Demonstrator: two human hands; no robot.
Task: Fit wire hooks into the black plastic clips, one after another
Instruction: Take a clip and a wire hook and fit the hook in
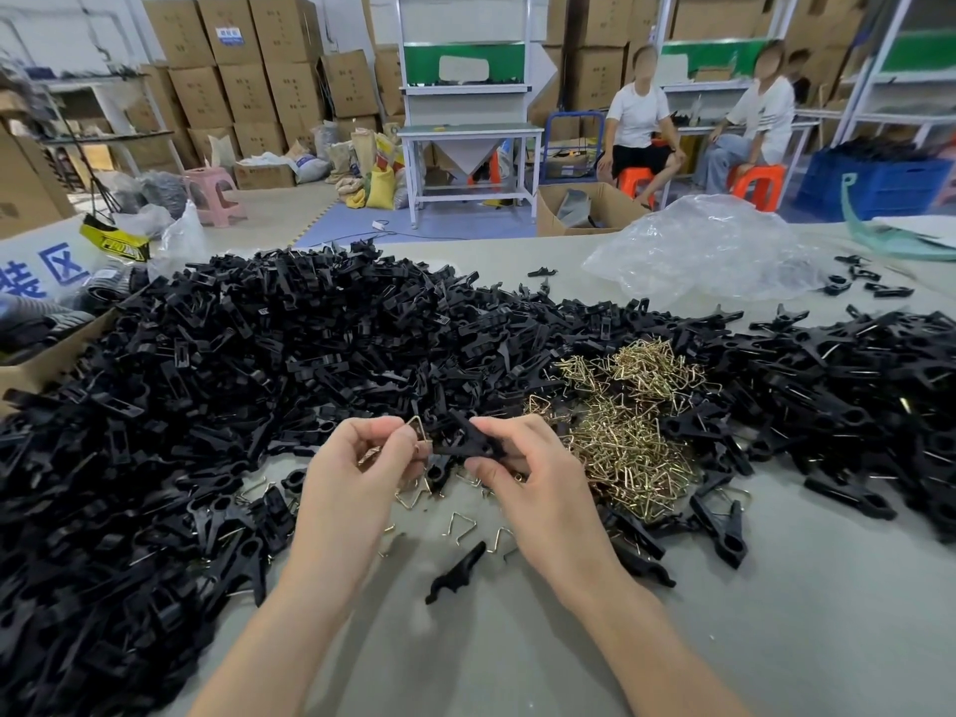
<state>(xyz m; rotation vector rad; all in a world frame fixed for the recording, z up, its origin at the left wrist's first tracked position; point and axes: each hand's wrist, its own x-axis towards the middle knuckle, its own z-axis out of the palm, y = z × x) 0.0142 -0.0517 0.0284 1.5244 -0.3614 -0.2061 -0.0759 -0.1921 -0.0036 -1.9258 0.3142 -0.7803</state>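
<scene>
My left hand (pixel 357 468) pinches a brass-coloured wire hook (pixel 418 429) between thumb and fingers, and more wire shows inside its palm. Just to the right, my right hand (pixel 522 468) grips a black plastic clip (pixel 463 439) whose tip meets the hook. Both hands hover over the grey table (pixel 517 639). A pile of loose wire hooks (pixel 631 416) lies right of my hands. A large heap of black clip parts (pixel 258 364) fills the left and middle of the table.
Another heap of black clips (pixel 853 385) lies at the right. Single clips (pixel 458 571) and stray hooks (pixel 460 525) lie on the table under my hands. A crumpled clear plastic bag (pixel 708 251) sits at the back right. Two people sit on orange stools beyond the table.
</scene>
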